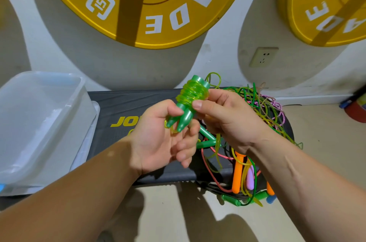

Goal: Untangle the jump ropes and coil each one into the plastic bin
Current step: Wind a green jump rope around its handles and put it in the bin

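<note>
We hold the green rope bundle (191, 97) between both hands: 2 green handles side by side, bound by turns of translucent yellow-green cord. The left hand (164, 136) is curled under it, thumb and fingers pinching the tapered handle tips. The right hand (223, 121) pinches the wound cord between thumb and forefinger, its other fingers folded behind. Neither hand is open.

The bundle's long axis runs from the tips at the left palm up and away to the blunt ends above the right thumb. A short loop of cord sticks out past those ends.

The move, as we judge it, turns on 1 relation: the plastic bin (41, 122) lies out to the left of the left hand, well apart from it, and nothing stands between. The left hand is the nearer, so it can carry the bundle across once the right hand lets go (if the loose loop is tucked first).

To the right of and beneath the right hand lies the tangle (263, 107) of ropes on a dark step board (122, 103).

- 1 bin
- 1 wound bundle
- 2 more green handles just below our fingers
- 2 orange handles for certain
- 1 pink handle
- 2 green grips at the near edge
- 1 blue end

How many separate cords the tangle holds, we cannot tell.
</note>
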